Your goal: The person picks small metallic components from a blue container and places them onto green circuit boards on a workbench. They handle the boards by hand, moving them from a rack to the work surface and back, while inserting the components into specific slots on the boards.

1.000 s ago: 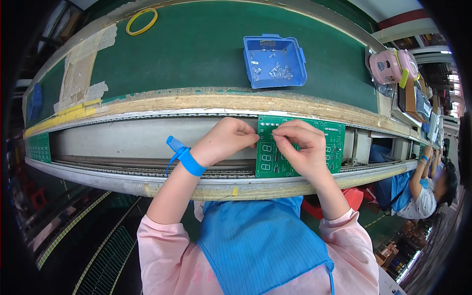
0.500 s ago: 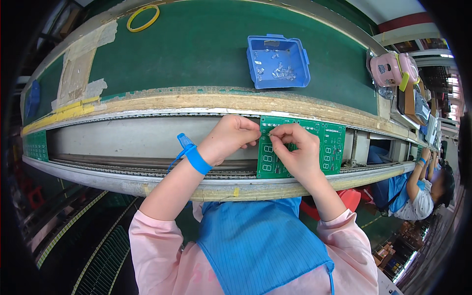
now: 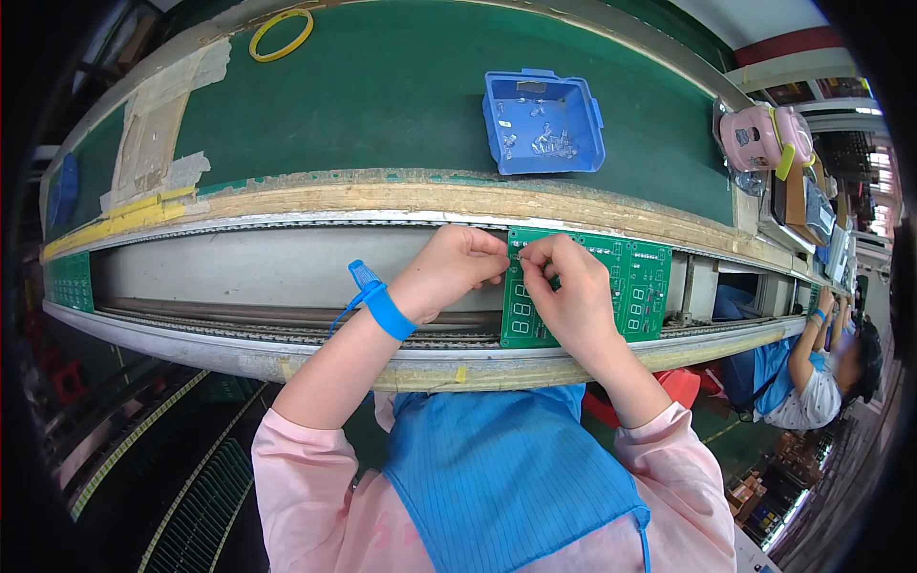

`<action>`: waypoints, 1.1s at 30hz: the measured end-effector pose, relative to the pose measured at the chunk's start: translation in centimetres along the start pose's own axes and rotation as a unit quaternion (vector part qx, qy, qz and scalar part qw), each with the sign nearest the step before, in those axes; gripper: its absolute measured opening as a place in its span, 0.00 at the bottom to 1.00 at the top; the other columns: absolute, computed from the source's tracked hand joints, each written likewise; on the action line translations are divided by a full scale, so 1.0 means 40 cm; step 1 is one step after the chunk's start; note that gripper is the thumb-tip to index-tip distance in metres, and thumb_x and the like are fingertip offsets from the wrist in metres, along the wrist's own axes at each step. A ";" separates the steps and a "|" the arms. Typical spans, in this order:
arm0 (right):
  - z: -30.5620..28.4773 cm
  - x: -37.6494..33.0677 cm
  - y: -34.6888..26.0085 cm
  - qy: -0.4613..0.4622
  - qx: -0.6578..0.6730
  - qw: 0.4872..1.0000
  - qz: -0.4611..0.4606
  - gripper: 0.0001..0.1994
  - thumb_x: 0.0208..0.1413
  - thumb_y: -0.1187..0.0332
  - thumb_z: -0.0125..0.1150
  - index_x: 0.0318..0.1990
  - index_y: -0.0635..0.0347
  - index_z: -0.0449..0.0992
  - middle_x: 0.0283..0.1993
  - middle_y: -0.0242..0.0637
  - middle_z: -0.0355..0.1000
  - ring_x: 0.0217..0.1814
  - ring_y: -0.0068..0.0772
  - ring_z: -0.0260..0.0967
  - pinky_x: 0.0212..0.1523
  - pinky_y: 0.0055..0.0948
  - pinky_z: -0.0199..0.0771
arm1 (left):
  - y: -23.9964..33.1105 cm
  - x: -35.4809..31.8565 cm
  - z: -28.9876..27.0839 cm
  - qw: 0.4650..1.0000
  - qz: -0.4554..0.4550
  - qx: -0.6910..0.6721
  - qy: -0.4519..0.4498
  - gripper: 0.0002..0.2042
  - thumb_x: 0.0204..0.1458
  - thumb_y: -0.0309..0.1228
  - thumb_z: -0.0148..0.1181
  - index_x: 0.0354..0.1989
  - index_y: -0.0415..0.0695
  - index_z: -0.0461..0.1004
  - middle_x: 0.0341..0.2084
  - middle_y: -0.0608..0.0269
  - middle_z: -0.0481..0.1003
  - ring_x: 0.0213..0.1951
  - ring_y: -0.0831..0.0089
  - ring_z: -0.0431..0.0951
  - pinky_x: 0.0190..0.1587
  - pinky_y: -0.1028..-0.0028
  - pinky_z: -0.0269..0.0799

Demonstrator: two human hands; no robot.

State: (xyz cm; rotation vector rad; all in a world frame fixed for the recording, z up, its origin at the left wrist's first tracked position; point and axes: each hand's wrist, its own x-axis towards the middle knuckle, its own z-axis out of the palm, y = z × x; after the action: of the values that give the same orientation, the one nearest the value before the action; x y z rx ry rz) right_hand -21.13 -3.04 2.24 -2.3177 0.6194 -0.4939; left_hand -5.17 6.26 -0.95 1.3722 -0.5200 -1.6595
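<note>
A green circuit board (image 3: 521, 329) with white digit outlines and small parts lies across the rails of the conveyor. Over its upper left corner, my left hand (image 3: 457, 265) has thumb and forefinger pinched together; anything between them is too small to make out. My right hand (image 3: 571, 285) is just beside it above the board, fingers curled, thumb and forefinger tips pressed together near the left fingertips. What the right fingers hold is hidden. A blue wrist strap (image 3: 387, 313) with a clip and cord is around my left wrist.
Beyond the conveyor, a blue bin (image 3: 549, 158) with small clear parts stands on the green tabletop (image 3: 382, 105). A yellow tape ring (image 3: 281, 35) lies far left. Another green board (image 3: 69, 284) sits at the conveyor's left end. A co-worker (image 3: 812, 372) is at the right, near a pink container (image 3: 755, 136).
My right hand has shifted slightly left and up, bringing its fingertips closer to the left ones. My left hand stays nearly in place. The view has moved a little.
</note>
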 end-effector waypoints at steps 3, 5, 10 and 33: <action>-0.004 0.002 0.002 -0.014 -0.002 1.000 0.007 0.09 0.50 0.85 0.61 0.32 0.65 0.66 0.34 0.42 0.75 0.34 0.34 0.77 0.32 0.26 0.79 | 0.004 -0.002 0.002 1.000 0.002 -0.001 0.002 0.06 0.55 0.30 0.60 0.36 0.41 0.80 0.27 0.71 0.77 0.30 0.84 0.73 0.35 0.81 0.69; -0.007 0.003 0.003 -0.019 0.003 1.000 0.003 0.10 0.50 0.85 0.61 0.33 0.65 0.66 0.34 0.42 0.75 0.35 0.35 0.78 0.33 0.27 0.80 | 0.006 -0.004 0.002 1.000 0.001 0.001 0.002 0.06 0.55 0.30 0.60 0.35 0.42 0.80 0.27 0.71 0.77 0.30 0.84 0.73 0.35 0.81 0.69; -0.009 0.007 0.000 -0.021 -0.013 1.000 -0.014 0.10 0.50 0.85 0.61 0.34 0.65 0.65 0.32 0.42 0.73 0.35 0.36 0.77 0.32 0.29 0.78 | 0.006 -0.002 0.002 1.000 0.001 0.005 -0.001 0.07 0.55 0.30 0.60 0.36 0.41 0.79 0.27 0.71 0.77 0.30 0.84 0.73 0.35 0.81 0.69; 0.031 -0.104 -0.098 0.060 -0.115 0.991 0.014 0.11 0.41 0.74 0.68 0.34 0.62 0.74 0.44 0.43 0.71 0.51 0.46 0.70 0.47 0.37 0.74 | 0.004 -0.015 -0.018 0.982 0.084 0.163 0.052 0.12 0.59 0.27 0.55 0.46 0.31 0.75 0.39 0.56 0.80 0.41 0.75 0.78 0.46 0.75 0.73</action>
State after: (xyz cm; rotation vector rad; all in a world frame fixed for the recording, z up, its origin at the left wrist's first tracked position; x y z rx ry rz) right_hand -22.74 2.46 3.38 -2.5048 0.8017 -0.5787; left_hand -4.45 6.83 -0.69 1.5922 -0.8510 -1.3987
